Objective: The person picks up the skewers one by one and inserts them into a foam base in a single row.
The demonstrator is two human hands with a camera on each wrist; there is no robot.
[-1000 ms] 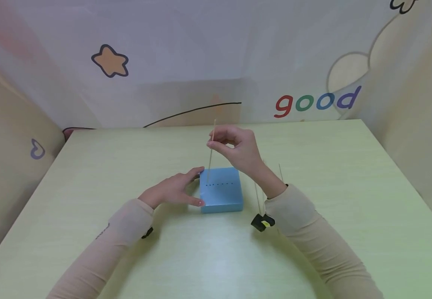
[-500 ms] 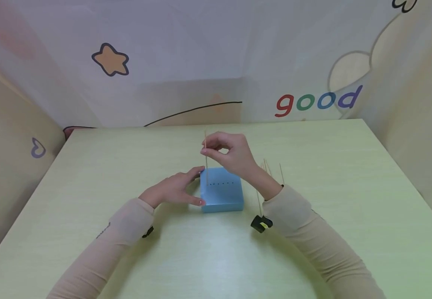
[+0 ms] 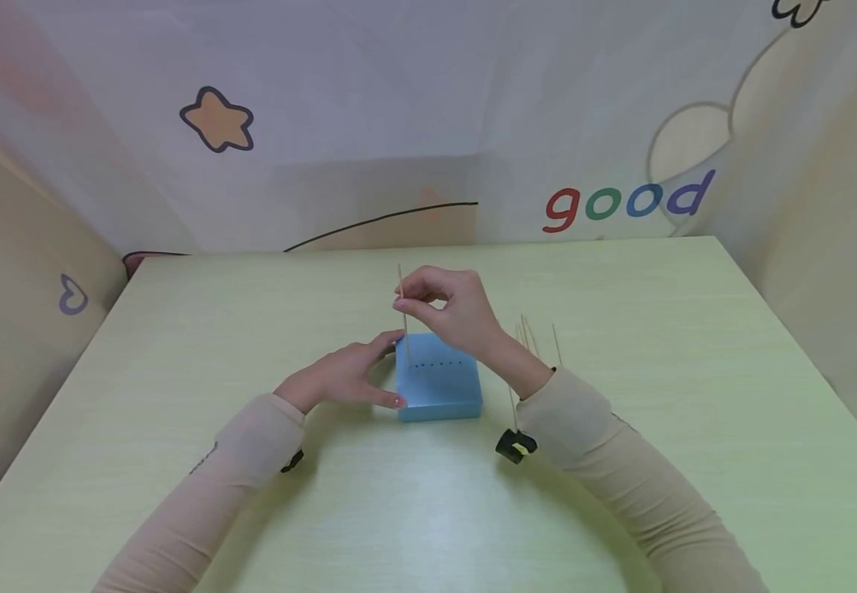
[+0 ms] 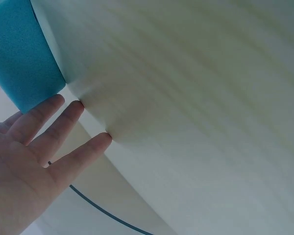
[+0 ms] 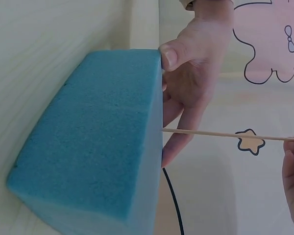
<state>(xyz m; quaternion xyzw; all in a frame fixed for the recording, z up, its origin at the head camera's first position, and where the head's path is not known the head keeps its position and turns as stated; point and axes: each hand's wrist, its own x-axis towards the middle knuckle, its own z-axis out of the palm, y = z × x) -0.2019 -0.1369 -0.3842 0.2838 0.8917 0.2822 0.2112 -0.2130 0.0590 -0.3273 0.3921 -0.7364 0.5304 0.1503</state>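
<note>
A blue foam block [image 3: 443, 391] lies on the table, with a row of several small dark holes across its top. My left hand [image 3: 342, 375] rests against its left side, thumb at the near corner and a finger at the far one. Those fingers look straight and spread in the left wrist view, beside the foam block [image 4: 24, 54]. Between thumb and fingertips, my right hand [image 3: 454, 311] pinches a thin wooden skewer [image 3: 405, 329] above the block. It stands nearly upright, its lower end at the leftmost hole. The right wrist view shows this skewer [image 5: 210, 133] meeting the block's top face.
Several more thin skewers [image 3: 531, 333] lie on the table right of the block, partly hidden under the right forearm. A black wrist camera [image 3: 516, 445] hangs below the right cuff. Behind the pale table [image 3: 369, 511] rises a printed backdrop [image 3: 369, 107].
My right hand has moved left and down with the skewer, which now stands straighter at the leftmost hole. The left hand and the block stay in place.
</note>
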